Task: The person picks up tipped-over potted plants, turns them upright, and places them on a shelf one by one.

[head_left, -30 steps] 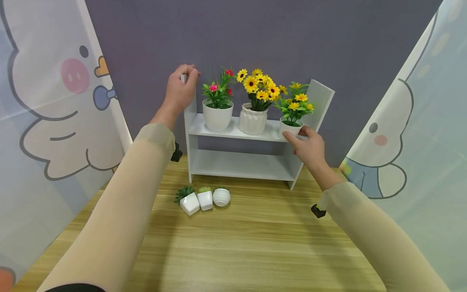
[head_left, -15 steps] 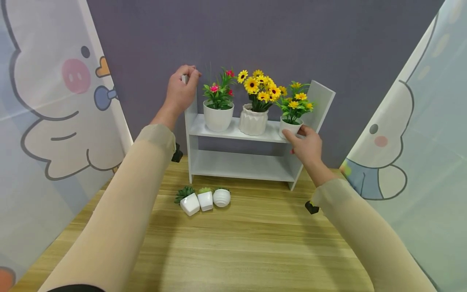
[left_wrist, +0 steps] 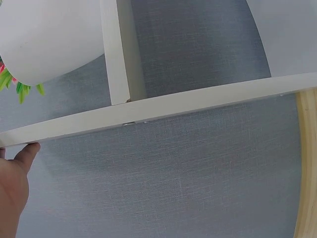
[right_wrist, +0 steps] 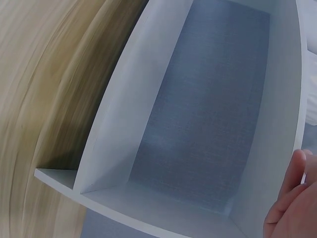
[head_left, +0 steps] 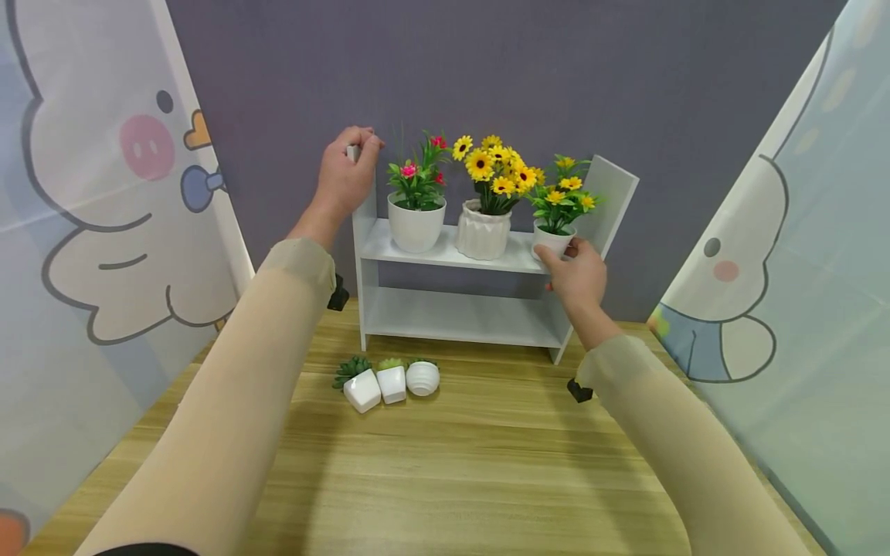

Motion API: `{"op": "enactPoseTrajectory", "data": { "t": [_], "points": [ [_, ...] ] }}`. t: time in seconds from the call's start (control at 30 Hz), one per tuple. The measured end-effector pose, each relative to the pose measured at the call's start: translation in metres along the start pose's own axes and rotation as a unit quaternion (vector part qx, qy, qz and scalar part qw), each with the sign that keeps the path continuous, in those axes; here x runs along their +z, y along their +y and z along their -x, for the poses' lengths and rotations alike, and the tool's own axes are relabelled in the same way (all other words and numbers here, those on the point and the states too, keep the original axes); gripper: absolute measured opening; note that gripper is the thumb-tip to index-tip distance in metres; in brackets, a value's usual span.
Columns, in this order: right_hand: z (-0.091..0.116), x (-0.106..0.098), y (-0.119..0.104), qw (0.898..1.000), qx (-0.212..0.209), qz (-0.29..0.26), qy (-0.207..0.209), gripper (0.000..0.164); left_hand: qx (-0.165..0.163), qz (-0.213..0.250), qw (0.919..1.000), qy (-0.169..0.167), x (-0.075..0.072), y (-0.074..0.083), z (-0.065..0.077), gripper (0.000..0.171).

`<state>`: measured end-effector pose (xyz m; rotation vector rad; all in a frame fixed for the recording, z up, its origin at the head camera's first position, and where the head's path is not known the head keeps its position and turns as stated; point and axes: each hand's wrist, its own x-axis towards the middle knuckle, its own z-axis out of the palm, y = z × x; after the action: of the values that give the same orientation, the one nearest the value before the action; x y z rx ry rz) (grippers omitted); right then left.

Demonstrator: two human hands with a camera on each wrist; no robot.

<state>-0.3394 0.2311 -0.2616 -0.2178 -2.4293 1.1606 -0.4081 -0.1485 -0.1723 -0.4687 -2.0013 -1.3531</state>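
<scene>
In the head view my left hand [head_left: 348, 170] grips the top of the left side panel of a white two-tier shelf [head_left: 459, 313]. The left wrist view shows its thumb against that panel's edge [left_wrist: 74, 126]. On the upper tier my right hand [head_left: 580, 274] pinches a small white pot of yellow flowers [head_left: 554, 238] between thumb and fingers, beside the right side panel. To its left stand a ribbed white vase of sunflowers [head_left: 483, 232] and a larger white pot with pink flowers [head_left: 417, 224]. In the right wrist view, my right fingertips [right_wrist: 296, 166] lie at the upper board's edge.
Three small white potted succulents lie tipped over on the wooden table [head_left: 445, 471] in front of the shelf: a square one [head_left: 362, 391], another square one [head_left: 392, 384] and a round one [head_left: 422, 378]. A grey wall [head_left: 487, 62] and printed curtains [head_left: 799, 232] surround the table.
My right hand and forearm have shifted slightly left, with the pot of yellow flowers turning a little in its grip. My left hand keeps hold of the side panel.
</scene>
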Motion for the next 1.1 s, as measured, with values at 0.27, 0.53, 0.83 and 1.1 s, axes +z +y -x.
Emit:
{"op": "enactPoseTrajectory", "data": {
  "t": [0.27,0.53,0.83,1.1],
  "points": [
    [-0.002,0.004,0.002,1.0,0.002,0.002,0.01,0.087,0.001,-0.001,1.0,0.002,-0.001,0.0,0.0,0.026],
    [0.004,0.001,0.007,0.999,0.001,-0.041,-0.007,0.097,0.002,0.001,1.0,0.003,0.0,0.001,0.0,0.029],
    [0.026,-0.01,0.01,0.997,-0.015,-0.076,0.005,0.096,-0.006,0.003,1.0,-0.007,0.001,0.002,0.001,0.027],
    [0.061,-0.012,0.023,0.996,-0.051,-0.062,-0.029,0.088,-0.005,0.006,0.9999,-0.007,0.0,0.001,0.001,0.03]
  ]
}}
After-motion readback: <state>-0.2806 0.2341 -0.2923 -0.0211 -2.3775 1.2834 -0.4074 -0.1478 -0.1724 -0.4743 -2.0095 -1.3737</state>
